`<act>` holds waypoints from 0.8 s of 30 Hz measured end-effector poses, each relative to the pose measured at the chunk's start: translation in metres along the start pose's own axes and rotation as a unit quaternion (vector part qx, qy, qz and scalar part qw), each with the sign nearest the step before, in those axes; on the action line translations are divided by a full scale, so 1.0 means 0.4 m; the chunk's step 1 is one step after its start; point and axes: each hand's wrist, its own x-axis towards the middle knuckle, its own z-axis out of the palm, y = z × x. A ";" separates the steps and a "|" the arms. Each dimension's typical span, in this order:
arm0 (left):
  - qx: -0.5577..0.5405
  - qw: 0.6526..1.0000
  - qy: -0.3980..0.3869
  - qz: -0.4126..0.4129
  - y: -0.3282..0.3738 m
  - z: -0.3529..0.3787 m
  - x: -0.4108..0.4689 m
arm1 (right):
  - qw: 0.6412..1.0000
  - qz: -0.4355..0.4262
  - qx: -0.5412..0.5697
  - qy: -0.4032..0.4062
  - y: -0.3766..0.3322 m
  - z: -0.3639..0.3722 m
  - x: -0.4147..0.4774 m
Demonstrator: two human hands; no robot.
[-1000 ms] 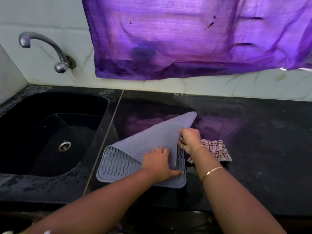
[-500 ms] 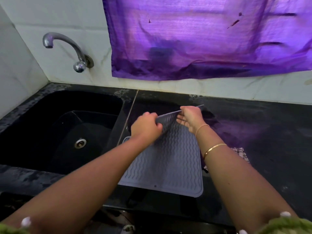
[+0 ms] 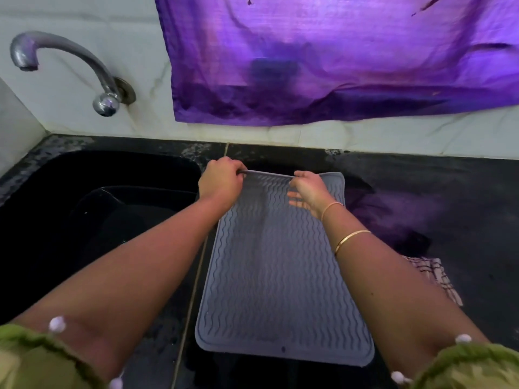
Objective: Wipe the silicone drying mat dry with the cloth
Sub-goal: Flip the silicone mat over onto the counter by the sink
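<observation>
The grey silicone drying mat with wavy ridges lies lengthwise on the black counter, just right of the sink. Its far edge is slightly raised. My left hand pinches that far edge at its left corner. My right hand pinches the same edge nearer the middle with thumb and forefinger, its other fingers spread over the mat. The checked cloth lies on the counter to the right of the mat, partly hidden behind my right forearm. Neither hand touches it.
A black sink fills the left side, with a metal tap on the white tiled wall above it. A purple curtain hangs over the back wall. The black counter stretches to the right.
The folded mat has been opened out and laid flat lengthwise. Both hands have moved away from me to its far edge. The view has closed in.
</observation>
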 end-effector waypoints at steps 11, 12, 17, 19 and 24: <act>-0.037 0.997 -0.059 -0.033 -0.072 0.108 -0.050 | 0.988 -0.028 -0.042 0.146 0.070 0.013 0.042; -0.046 0.996 -0.070 -0.027 -0.069 0.116 -0.069 | 0.984 -0.039 -0.058 0.166 0.080 0.012 0.030; -0.055 0.987 -0.152 0.019 -0.025 0.166 -0.158 | 0.944 -0.094 -0.198 0.246 0.132 -0.038 -0.078; -0.059 0.983 -0.172 0.032 0.001 0.179 -0.185 | 0.915 -0.094 -0.264 0.290 0.146 -0.080 -0.127; -0.082 0.981 -0.166 0.061 0.044 0.198 -0.230 | 0.855 -0.007 -0.364 0.369 0.182 -0.199 -0.215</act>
